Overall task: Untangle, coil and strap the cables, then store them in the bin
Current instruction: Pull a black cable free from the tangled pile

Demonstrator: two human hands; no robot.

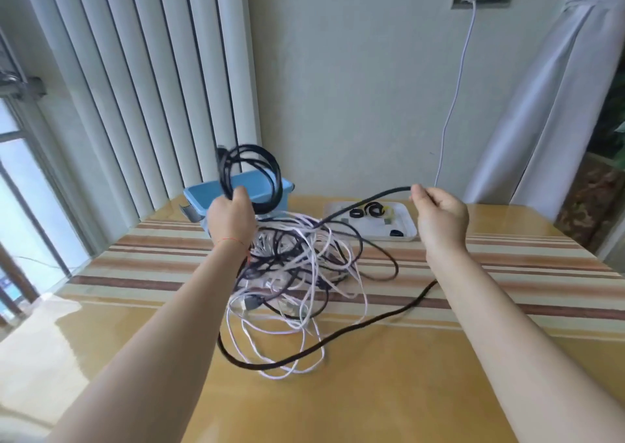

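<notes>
The left hand (231, 217) is raised above the yellow wooden table (372, 392), fingers clenched around a coil of thick black cable (252, 175) with several loops standing upright. The right hand (439, 214) pinches the same cable's free stretch at its fingertips. Between the 2 forearms lies a tangled heap of white and black cables (297, 273). Behind it sit a light-blue plastic bin (203, 202) and a clear shallow tray (407, 226) holding black straps (373, 210).

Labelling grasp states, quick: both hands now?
Left hand: grips the coiled black cable.
Right hand: pinches the same cable's free length.
</notes>
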